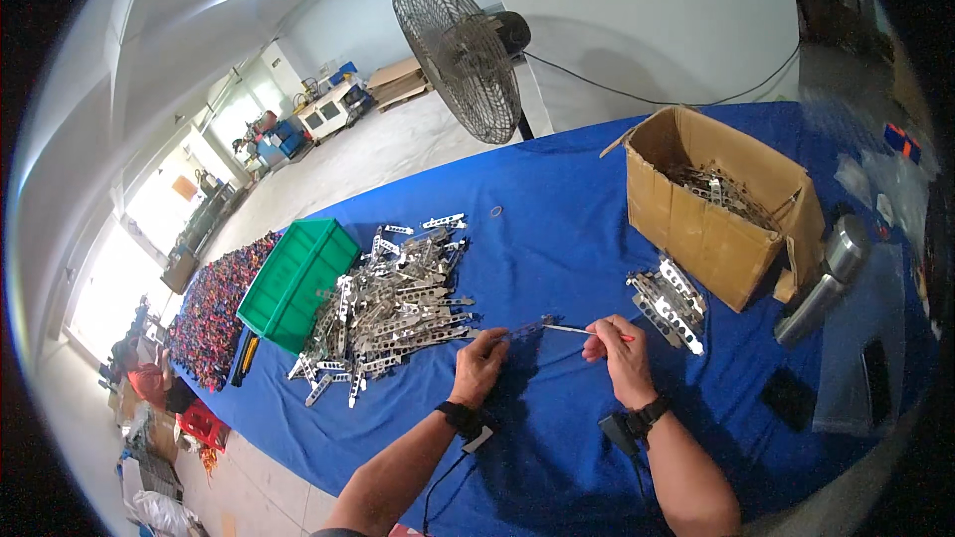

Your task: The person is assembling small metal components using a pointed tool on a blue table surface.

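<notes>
Near the middle of the table, my left hand (480, 368) is closed, pinching one end of a slim metal strip (525, 330), dim against the blue cloth. My right hand (621, 356) is closed round a thin rod-like tool (571, 329) with a red end. Its tip meets or nearly meets the strip's far end; I cannot tell which. A heap of perforated metal strips (398, 298) lies left of my left hand. To the right of my right hand is a smaller stack of the same strips (668, 306).
A green bin (300, 283) stands beside the heap, with many small coloured pieces (219, 308) past it. At right are a cardboard box (686, 229) with metal strips, a metal flask (828, 273) and a phone (875, 383). A fan (458, 55) stands behind the blue-covered table (547, 179).
</notes>
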`<state>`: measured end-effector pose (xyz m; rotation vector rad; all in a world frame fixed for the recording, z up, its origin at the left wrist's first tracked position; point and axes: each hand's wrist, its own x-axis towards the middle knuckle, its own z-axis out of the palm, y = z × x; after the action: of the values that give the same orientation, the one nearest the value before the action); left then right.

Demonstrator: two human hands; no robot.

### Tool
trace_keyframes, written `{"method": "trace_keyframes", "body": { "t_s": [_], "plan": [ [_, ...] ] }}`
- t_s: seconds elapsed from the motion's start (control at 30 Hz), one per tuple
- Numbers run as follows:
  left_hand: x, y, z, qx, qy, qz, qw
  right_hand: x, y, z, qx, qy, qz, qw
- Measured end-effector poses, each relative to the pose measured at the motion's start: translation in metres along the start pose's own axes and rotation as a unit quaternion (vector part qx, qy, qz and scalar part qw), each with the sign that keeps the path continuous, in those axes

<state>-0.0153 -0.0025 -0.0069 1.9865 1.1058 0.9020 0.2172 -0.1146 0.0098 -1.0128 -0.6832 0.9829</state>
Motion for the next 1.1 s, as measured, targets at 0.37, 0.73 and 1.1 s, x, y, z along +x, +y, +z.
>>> {"method": "trace_keyframes", "body": {
  "t_s": [0.37, 0.73, 1.1],
  "plan": [
    [-0.001, 0.022, 0.006, 0.013, -0.019, -0.019, 1.000, -0.003, 0.002, 0.002, -0.088, -0.024, -0.006, 0.996],
    [0.000, 0.014, 0.006, -0.014, -0.013, -0.013, 1.000, -0.007, 0.001, 0.006, -0.112, -0.032, -0.002, 0.993],
    [0.001, 0.015, 0.007, 0.014, 0.006, 0.016, 1.000, -0.008, 0.006, 0.006, -0.160, -0.028, -0.029, 0.986]
  ]
}}
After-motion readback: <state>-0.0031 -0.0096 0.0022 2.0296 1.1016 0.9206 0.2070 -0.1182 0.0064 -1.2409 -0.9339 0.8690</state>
